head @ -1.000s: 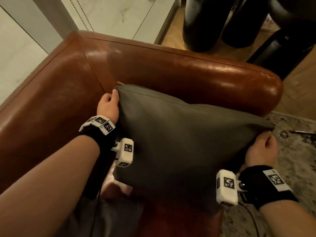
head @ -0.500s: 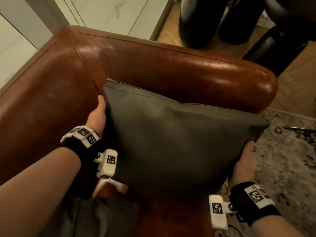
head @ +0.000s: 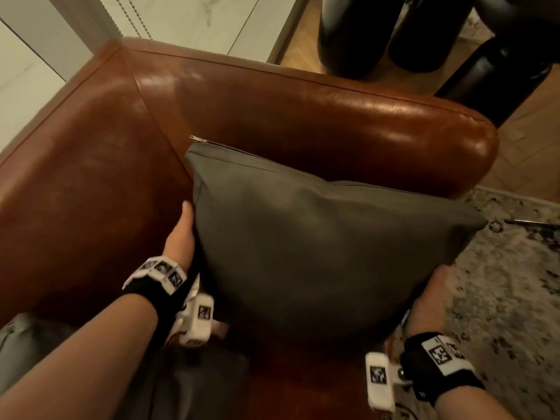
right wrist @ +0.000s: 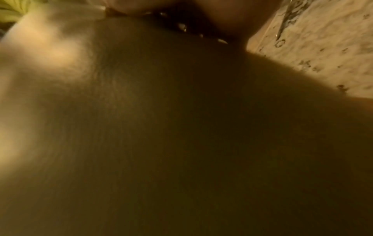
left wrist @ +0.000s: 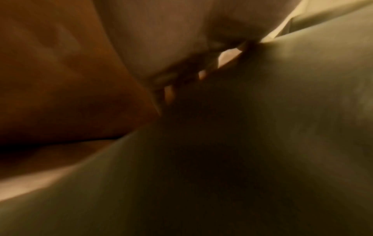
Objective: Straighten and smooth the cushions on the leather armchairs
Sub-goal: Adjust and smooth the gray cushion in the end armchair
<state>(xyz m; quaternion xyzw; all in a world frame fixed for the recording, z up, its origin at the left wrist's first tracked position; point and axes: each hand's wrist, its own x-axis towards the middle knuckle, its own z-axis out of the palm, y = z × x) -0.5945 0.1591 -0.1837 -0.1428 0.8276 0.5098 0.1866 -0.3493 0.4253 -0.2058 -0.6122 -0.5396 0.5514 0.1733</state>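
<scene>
A dark grey cushion (head: pixel 318 253) stands on edge on the seat of a brown leather armchair (head: pixel 303 116), leaning toward its backrest, zip pull at the top left corner. My left hand (head: pixel 181 234) lies flat against the cushion's left side, fingers straight, wedged between cushion and armrest. My right hand (head: pixel 430 298) presses the lower right side with the fingers hidden behind the fabric. In the left wrist view the cushion (left wrist: pixel 262 127) fills the frame under my fingertips (left wrist: pixel 169 94). The right wrist view is mostly cushion (right wrist: pixel 161 127), with my hand (right wrist: pixel 232 16) at the top.
A patterned pale rug (head: pixel 509 283) lies right of the chair, with a thin metal object (head: pixel 533 223) on it. Tall black cylinders (head: pixel 357 31) stand on the wood floor behind the backrest. A white wall panel (head: pixel 188 19) is at the back left. Grey fabric (head: pixel 30 334) shows at bottom left.
Both hands have let go of the cushion's top corners and slid down its sides toward me. The cushion has settled lower against the backrest.
</scene>
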